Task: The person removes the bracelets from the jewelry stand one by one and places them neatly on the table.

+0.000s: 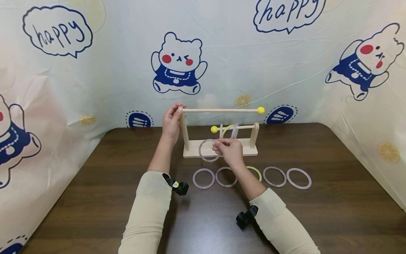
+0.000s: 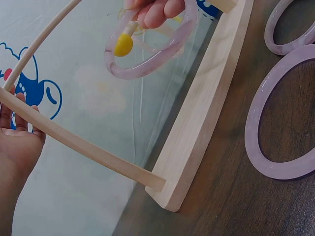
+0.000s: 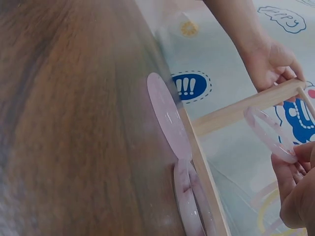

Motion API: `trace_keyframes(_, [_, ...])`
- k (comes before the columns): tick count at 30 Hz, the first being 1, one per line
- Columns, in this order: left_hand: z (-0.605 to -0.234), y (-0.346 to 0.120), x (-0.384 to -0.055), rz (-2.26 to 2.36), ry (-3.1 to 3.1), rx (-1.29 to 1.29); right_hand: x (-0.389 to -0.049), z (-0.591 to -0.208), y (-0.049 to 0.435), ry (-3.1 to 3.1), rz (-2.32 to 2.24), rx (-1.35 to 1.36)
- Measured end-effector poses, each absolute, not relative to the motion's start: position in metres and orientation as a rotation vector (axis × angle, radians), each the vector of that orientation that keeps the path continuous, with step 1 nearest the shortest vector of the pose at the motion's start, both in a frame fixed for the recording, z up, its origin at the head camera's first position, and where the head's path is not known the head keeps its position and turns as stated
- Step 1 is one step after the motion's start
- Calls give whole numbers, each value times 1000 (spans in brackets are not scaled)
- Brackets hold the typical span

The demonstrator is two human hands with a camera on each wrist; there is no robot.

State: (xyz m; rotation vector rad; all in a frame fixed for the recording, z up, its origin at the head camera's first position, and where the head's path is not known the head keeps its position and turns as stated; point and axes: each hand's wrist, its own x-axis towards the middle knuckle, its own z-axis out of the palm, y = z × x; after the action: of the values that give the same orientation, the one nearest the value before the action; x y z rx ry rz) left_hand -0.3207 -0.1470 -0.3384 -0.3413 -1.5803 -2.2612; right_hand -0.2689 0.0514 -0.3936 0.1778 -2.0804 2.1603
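A wooden stand [image 1: 219, 152] has two horizontal rods tipped with yellow balls, an upper one [image 1: 222, 110] and a lower one [image 1: 245, 127]. My left hand [image 1: 171, 123] grips the top of the tall left post [image 1: 184, 130]. Between thumb and fingers, my right hand [image 1: 231, 151] pinches a pale purple ring [image 1: 203, 157], held before the stand near the lower rod's yellow ball [image 1: 214, 129]. On that lower rod hang several rings, among them a yellow one [image 1: 226, 131] and a purple one [image 1: 234, 130]. In the left wrist view the held ring [image 2: 133, 72] overlaps the yellow ball [image 2: 124, 45].
Several rings lie in a row on the dark wooden table [image 1: 95, 211] before the stand: purple ones [image 1: 195, 180], [image 1: 299, 179] and a yellow-green one [image 1: 257, 171] partly behind my right forearm. A patterned cloth [image 1: 127, 70] hangs behind the table.
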Motion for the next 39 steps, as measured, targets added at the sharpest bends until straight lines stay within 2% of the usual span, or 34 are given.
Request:
trace_keyframes(18, [-339, -148, -321, -2270, -1580, -357, -268, -394, 53, -2024, 2564, 52])
trace_keyframes(39, [-339, -147, -321, -2264, -1580, -358, -250, -393, 52, -2157, 2622, 192])
